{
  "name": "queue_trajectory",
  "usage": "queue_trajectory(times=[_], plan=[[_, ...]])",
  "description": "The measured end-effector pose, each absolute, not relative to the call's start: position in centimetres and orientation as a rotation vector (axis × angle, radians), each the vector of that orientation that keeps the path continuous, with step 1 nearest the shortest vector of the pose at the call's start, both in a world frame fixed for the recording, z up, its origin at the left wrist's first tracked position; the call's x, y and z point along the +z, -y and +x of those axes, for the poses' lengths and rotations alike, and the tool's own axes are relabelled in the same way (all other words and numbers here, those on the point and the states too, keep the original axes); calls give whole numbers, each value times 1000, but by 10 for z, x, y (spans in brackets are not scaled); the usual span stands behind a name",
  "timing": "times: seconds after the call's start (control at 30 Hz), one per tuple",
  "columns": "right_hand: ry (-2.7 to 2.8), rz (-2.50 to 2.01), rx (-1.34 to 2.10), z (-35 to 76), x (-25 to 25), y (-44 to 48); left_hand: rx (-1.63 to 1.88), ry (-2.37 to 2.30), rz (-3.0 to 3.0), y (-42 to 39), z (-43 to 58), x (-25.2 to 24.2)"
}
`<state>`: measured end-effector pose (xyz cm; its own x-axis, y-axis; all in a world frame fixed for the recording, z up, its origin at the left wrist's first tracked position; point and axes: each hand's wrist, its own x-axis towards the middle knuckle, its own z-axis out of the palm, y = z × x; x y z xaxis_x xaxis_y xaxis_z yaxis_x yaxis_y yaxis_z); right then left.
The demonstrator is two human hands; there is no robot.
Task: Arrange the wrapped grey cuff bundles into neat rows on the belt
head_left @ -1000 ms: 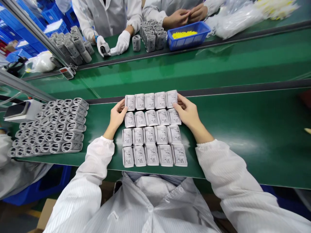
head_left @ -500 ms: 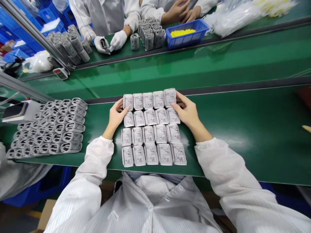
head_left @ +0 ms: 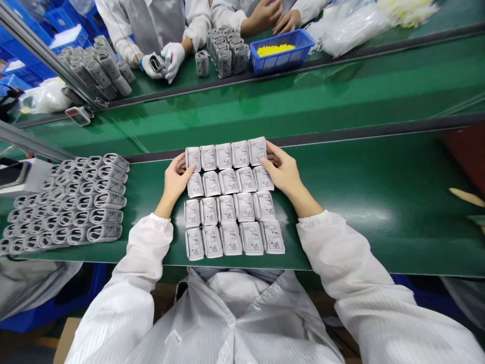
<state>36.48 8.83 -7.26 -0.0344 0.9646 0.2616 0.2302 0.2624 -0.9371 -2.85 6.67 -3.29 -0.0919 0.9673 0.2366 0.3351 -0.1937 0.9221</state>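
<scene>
Green belt bench (head_left: pixel 382 242) on a packed assembly line, blue crates (head_left: pixel 64 30) stacked in the far corner. Folded grey-and-white printed packets (head_left: pixel 235 207) sit in a tight grid, four rows of five, between the person's two hands. Left hand (head_left: pixel 175 183) at the grid's left edge, fingers (head_left: pixel 181 169) loosely spread, tips against the end packets of the top two rows. Right hand (head_left: pixel 282 174) at the right edge, fingers (head_left: pixel 270 150) spread at the last packet of the top row, thumb close to the row below. No pinch on either side. Well left of the left fingers: grey looped bands (head_left: pixel 87 202) in slanted rows. Far beyond the fingers, on the next belt, a co-worker's white gloves (head_left: pixel 162 63) hold one grey band (head_left: pixel 155 64); blue tray (head_left: pixel 281 50) of yellow parts sits near another person's bare hands (head_left: pixel 265 20).
</scene>
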Motion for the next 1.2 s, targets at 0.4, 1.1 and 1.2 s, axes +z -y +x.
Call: queue_trajectory(times=[0.4,1.1,1.2], plan=[[1517,-1188,881,365,-69,-87,1295,-1425,1560,-70,-34,-36],[1422,-1245,834,360,-64,-87,1340,-1508,1573,-69,-30,-36],[1405,-1252,844,360,-66,-87,1351,-1506,1541,-69,-28,-35]])
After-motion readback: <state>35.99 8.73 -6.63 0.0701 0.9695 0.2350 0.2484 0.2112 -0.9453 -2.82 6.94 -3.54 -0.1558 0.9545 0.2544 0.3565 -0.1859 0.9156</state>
